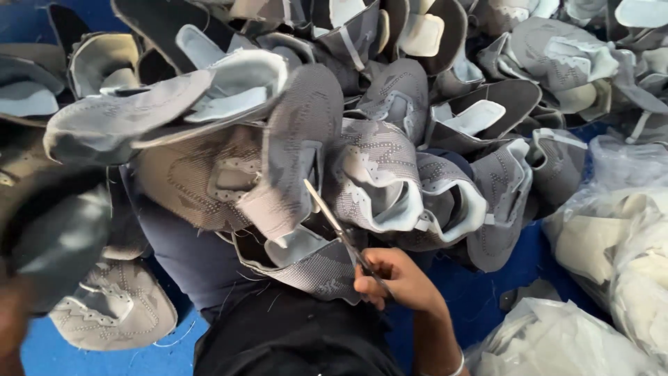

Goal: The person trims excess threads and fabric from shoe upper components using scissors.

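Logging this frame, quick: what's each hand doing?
Left hand: blurred at the frame edge, cannot tell.
Right hand: closed on scissors.

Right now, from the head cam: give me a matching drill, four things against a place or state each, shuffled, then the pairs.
Things:
1 scissors
2 grey knit shoe upper
3 clear plastic bags
4 blue surface

Places or states:
A heaped at the right edge
B held in the right hand, blades pointing up-left
C under the pile, showing at bottom left
D just left of the scissor hand

Pairs: 1-B, 2-D, 3-A, 4-C
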